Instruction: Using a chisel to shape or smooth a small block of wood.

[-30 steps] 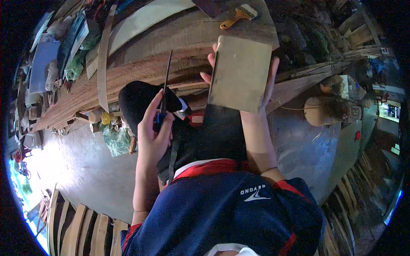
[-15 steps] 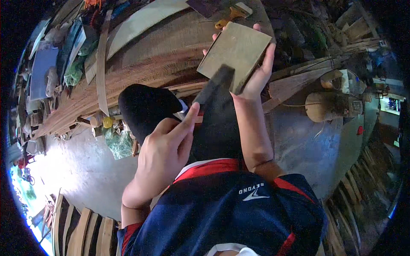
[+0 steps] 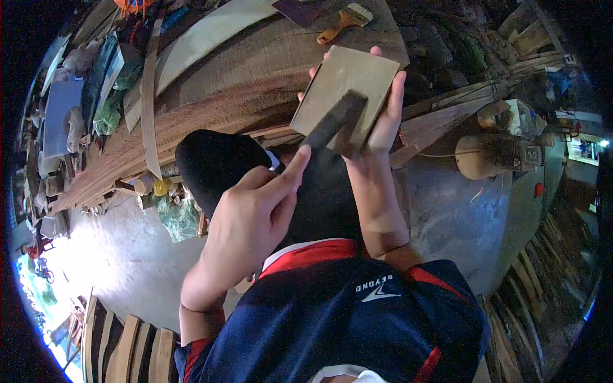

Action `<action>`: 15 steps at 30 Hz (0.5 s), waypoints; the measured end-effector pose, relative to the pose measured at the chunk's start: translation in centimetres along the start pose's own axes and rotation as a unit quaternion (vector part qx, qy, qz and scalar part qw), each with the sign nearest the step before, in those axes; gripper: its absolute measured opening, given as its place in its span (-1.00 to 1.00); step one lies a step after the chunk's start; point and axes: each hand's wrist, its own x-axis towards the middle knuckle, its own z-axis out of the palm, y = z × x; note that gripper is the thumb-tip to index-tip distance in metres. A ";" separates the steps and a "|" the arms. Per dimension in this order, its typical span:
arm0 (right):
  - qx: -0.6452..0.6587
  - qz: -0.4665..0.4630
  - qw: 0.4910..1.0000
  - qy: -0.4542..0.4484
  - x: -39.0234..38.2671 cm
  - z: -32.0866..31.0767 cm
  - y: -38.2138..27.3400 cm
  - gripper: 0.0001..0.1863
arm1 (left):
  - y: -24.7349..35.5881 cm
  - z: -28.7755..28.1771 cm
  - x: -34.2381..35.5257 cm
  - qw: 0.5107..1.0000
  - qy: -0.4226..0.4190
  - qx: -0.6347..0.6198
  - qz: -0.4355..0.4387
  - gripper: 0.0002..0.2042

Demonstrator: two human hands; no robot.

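Note:
My right hand (image 3: pixel 383 127) is raised, palm up, with a flat tan rectangular block (image 3: pixel 348 67) resting on it. Its fingers curl round the block's edges. In my left hand (image 3: pixel 249 207) is a dark flat bar (image 3: pixel 332 121), the index finger stretched along it and the other fingers bent. The bar's wide far end lies against the lower right part of the block's smooth face, where a dark shadow or reflection shows beside it. Most of the bar's near end is hidden by my left hand. I cannot make out what kind of tool it is.
A paintbrush (image 3: pixel 345 23) with an orange handle lies on wide planks (image 3: pixel 236 80) beyond my hands. Bags and clutter (image 3: pixel 76 96) are at the far left. A rounded machine, perhaps a motor (image 3: pixel 485 158), sits on the right. Boards (image 3: pixel 131 348) stand at the lower left.
The bar has slid farther up and right over the block's face, with my left hand following. The block and right hand have shifted slightly down and left.

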 end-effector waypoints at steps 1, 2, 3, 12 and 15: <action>0.001 -0.001 1.000 0.000 0.1 -0.1 -0.1 -0.42 | 0.0 0.1 0.0 1.000 -0.001 0.001 0.001 -0.53; 0.015 0.000 1.000 -0.013 0.3 -0.4 -0.3 -0.42 | -0.1 0.3 0.0 1.000 0.012 -0.001 0.017 -0.53; 0.029 0.001 0.999 -0.026 0.4 -0.5 -0.5 -0.42 | -0.2 0.4 -0.1 0.999 0.026 -0.003 0.033 -0.53; 0.026 0.032 0.999 -0.006 -0.1 0.5 -0.2 -0.40 | 0.7 -0.5 0.4 0.999 0.022 0.013 0.035 -0.53; 0.009 0.014 1.000 0.000 0.2 0.2 -0.1 -0.39 | 0.6 -0.7 0.2 0.999 0.011 0.013 0.030 -0.54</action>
